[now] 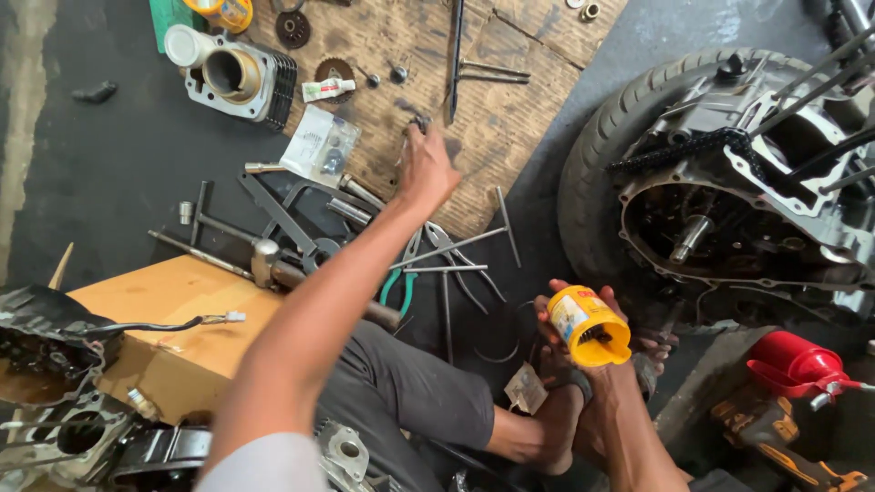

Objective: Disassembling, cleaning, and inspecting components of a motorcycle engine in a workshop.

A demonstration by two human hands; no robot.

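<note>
Yellow container (591, 325) sits clasped in my right hand (609, 364); my left hand (427, 169) pinches a small part (420, 121) on cardboard (510, 109), pliers (401, 282) and rods (451, 246) cluttering between.

Left hand out over the board, right hand in close with the jar.
The left hand (426, 170) reaches to small parts on the cardboard sheet (510, 109); the engine cylinder (241, 77) lies to its left, loose tools (365, 237) just nearer. The right hand (602, 355) holds the open jar (590, 325) beside the crankcase (729, 210), which sits in a tyre (592, 155).
</note>
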